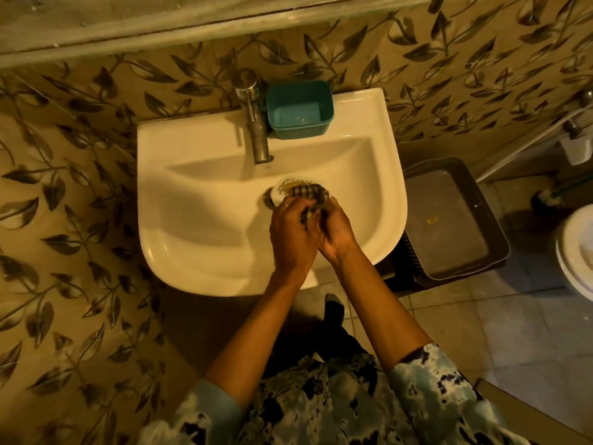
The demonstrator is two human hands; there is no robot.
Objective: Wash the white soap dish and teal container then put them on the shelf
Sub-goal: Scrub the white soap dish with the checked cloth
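Both hands meet over the white sink basin. My left hand grips the white soap dish, whose pale rim shows just above my fingers. My right hand is closed on a checkered cloth that lies bunched over the dish. The teal container stands upright on the sink's back ledge, right of the metal tap, apart from both hands. A shelf runs along the wall above the sink.
A dark plastic bin with a grey lid stands on the floor right of the sink. A white toilet rim shows at the far right edge. Leaf-patterned tiles cover the wall around the sink.
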